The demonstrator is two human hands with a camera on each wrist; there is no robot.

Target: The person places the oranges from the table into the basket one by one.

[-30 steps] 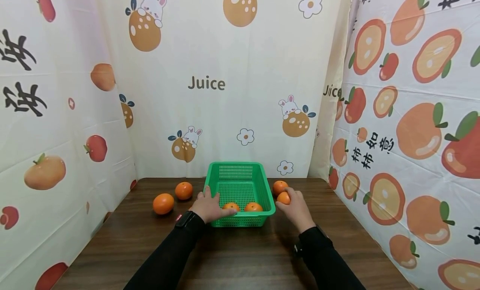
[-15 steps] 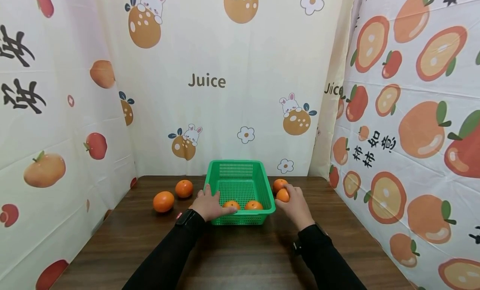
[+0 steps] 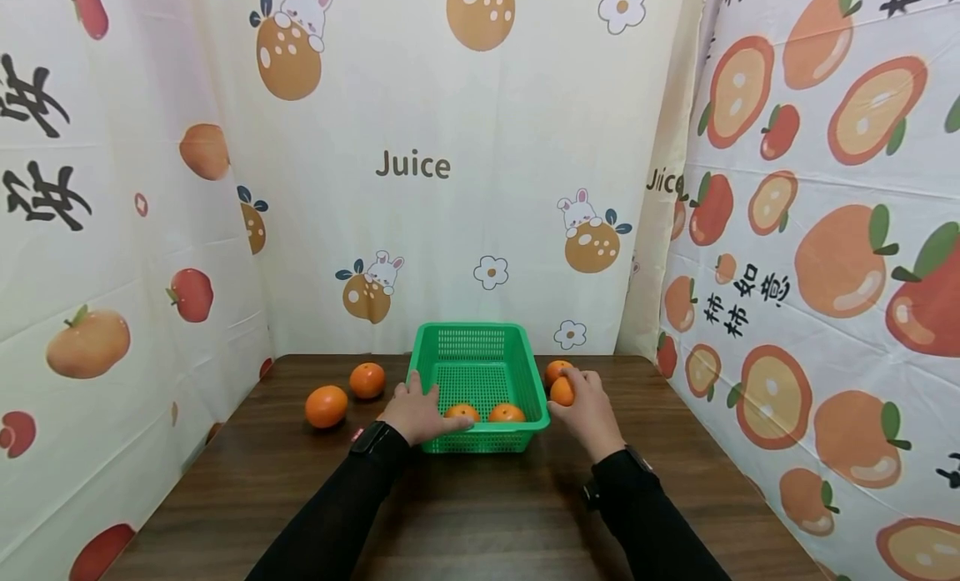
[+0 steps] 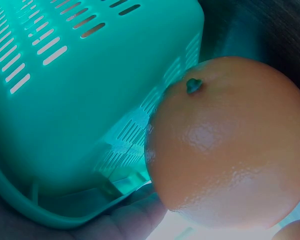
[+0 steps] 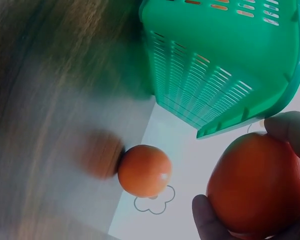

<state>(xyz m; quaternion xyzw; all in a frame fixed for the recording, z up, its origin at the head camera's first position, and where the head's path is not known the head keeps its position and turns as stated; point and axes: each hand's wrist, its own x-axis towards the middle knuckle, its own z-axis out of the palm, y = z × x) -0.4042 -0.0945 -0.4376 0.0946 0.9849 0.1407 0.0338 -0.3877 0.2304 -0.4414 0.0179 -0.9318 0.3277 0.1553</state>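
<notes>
In the head view a green plastic basket (image 3: 480, 438) stands mid-table with two mandarins at its near end, one on the left (image 3: 462, 413) and one on the right (image 3: 507, 413). My left hand (image 3: 416, 414) rests on its near left corner, fingers spread, thumb stretched along the front rim. Large in the left wrist view, a mandarin (image 4: 230, 145) with a green stem sits right beside the basket wall; in the head view the hand nearly hides it. Off the basket's right side, my right hand (image 3: 588, 410) grips a mandarin (image 5: 255, 185) between thumb and fingers.
To the left on the brown table (image 3: 480, 514) lie two mandarins, a nearer one (image 3: 326, 407) and a farther one (image 3: 367, 381). Behind my right hand is another mandarin (image 3: 556, 371). Fruit-printed cloth (image 3: 487, 206) walls off the back and both sides.
My right hand has shifted slightly left toward the basket with the mandarin in its grip. The left hand and basket keep their places.
</notes>
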